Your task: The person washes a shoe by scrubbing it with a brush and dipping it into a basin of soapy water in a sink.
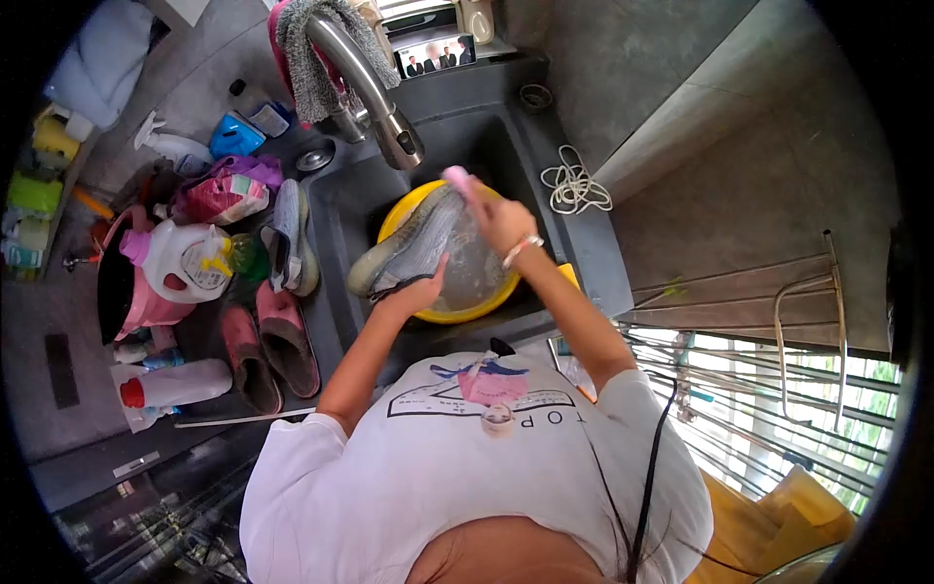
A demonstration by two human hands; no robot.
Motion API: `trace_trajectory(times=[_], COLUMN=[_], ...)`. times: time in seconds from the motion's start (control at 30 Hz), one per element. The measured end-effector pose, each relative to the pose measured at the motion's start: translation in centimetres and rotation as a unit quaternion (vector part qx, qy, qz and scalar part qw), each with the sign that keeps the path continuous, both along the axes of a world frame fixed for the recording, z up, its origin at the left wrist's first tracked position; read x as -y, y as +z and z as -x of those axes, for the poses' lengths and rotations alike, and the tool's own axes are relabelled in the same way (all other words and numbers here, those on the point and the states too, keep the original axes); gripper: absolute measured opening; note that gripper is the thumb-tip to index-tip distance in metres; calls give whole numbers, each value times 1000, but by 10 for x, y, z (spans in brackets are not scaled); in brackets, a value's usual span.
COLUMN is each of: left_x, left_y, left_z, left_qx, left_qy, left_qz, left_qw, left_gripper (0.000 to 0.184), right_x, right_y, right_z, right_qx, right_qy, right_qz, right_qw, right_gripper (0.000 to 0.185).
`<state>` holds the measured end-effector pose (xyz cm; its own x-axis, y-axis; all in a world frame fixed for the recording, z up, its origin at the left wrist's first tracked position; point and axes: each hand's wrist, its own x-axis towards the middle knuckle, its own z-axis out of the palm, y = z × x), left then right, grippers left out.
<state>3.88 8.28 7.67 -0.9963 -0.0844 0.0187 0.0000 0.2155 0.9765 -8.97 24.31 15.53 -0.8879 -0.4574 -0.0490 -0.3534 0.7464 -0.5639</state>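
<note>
A grey knitted shoe with a pale sole is tilted over a yellow basin of cloudy water in the dark sink. My left hand grips the shoe at its heel end, near the lower left of the basin. Against the shoe's upper right side, my right hand is closed around a pink brush; its bristles are hidden. The steel faucet hangs just above the basin.
Left of the sink are another grey shoe, pink boots, a white detergent jug and a pink basin. A coiled white cord lies on the sink's right rim. A phone stands behind the sink.
</note>
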Motion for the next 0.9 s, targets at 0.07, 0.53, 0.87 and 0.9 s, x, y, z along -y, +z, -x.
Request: trace_trajectory(times=[0.07, 0.53, 0.87, 0.9], left_x=[0, 8, 13, 13], left_y=[6, 49, 88, 86], left_z=[-2, 8, 16, 17], left_qx=[129, 50, 99, 99], left_qy=[-16, -6, 98, 116], left_qz=[101, -348, -670, -669], left_qw=[986, 936, 730, 727], left_gripper=[60, 57, 85, 89], right_x=[-5, -3, -16, -17], right_y=[-3, 1, -8, -8], right_z=[-7, -9, -77, -70], right_qx=[-76, -155, -183, -181], right_qy=[-34, -58, 132, 143], right_qz=[112, 96, 69, 86], right_qw=[990, 982, 972, 969], right_gripper=[35, 37, 49, 48])
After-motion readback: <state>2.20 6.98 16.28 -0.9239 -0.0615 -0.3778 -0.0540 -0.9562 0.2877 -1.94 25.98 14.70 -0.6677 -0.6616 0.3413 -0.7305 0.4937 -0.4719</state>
